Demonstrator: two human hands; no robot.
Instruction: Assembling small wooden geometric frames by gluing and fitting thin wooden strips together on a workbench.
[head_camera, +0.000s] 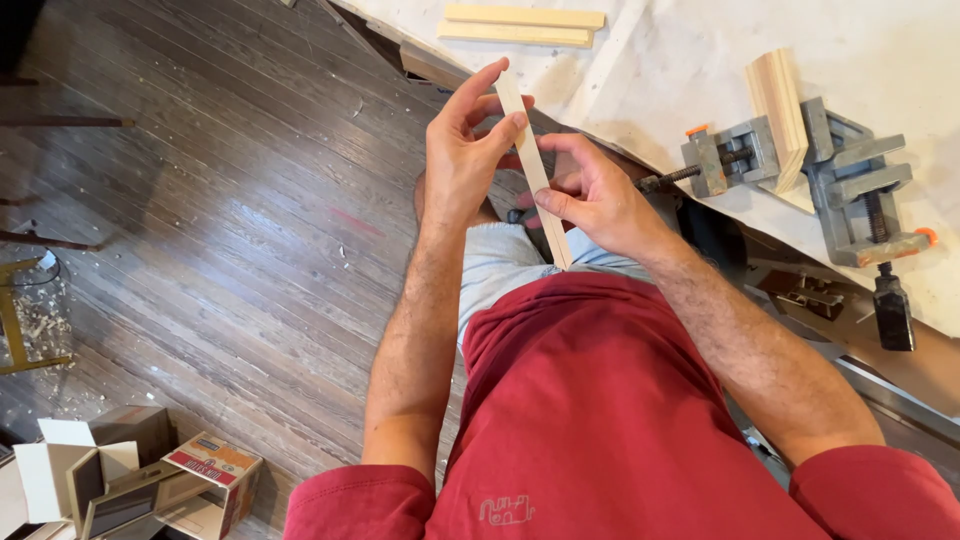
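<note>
Both hands hold a thin, pale wooden strip (533, 170) above the dark plank floor (230, 210). The left hand (462, 150) pinches its upper end, while the right hand (590, 195) grips it lower down. Nearby, a grey metal vise (810, 165) clamps a stack of pale wooden slats (780, 110) on the white-covered workbench (680, 60).

Workbench (900, 40) with vises (860, 185), wood strips (520, 25)

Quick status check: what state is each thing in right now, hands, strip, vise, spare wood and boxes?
Left hand: gripping the strip's upper end.
Right hand: pinching the strip lower down.
Wood strip: held in the air, tilted.
Vise: shut on a wood block.
Two strips: lying flat on the bench.
Boxes: open, on the floor.
</note>
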